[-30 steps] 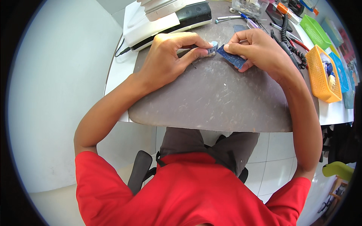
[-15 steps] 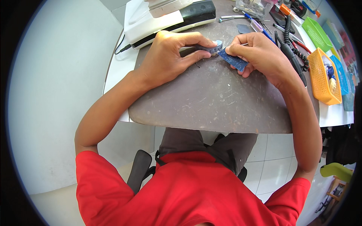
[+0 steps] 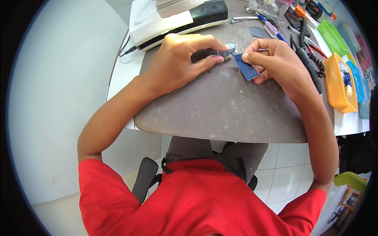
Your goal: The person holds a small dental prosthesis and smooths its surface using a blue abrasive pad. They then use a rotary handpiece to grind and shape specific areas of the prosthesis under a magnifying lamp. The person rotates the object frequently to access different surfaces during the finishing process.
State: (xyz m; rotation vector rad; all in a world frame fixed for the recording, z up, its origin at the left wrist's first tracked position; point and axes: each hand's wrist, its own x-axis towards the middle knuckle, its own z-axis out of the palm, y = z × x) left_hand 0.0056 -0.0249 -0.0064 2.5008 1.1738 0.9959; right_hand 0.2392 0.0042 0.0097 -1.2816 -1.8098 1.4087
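Between the thumb and fingers of my left hand [image 3: 179, 59] is a small blue-grey dental model [image 3: 228, 52] with a row of tooth-like bumps along its edge. My left hand partly hides it. My right hand [image 3: 280, 63] pinches a small blue rectangle of sandpaper [image 3: 247, 68] by its upper right side, thumb on top. A narrow gap separates the sandpaper from the model. Both hands are held over the grey worktop [image 3: 220, 106].
Beyond my left hand stands a white and black device [image 3: 177, 23] with a cable. A flat grey square [image 3: 257, 32], a brush [image 3: 270, 29] and a coiled black cord [image 3: 303, 35] lie at the back right. Farther right are yellow [image 3: 332, 84] and green [image 3: 332, 37] baskets.
My right hand has drawn slightly right and down, taking the sandpaper off the model's edge and tilting it steeper. My left hand still grips the model, shifted a little right.
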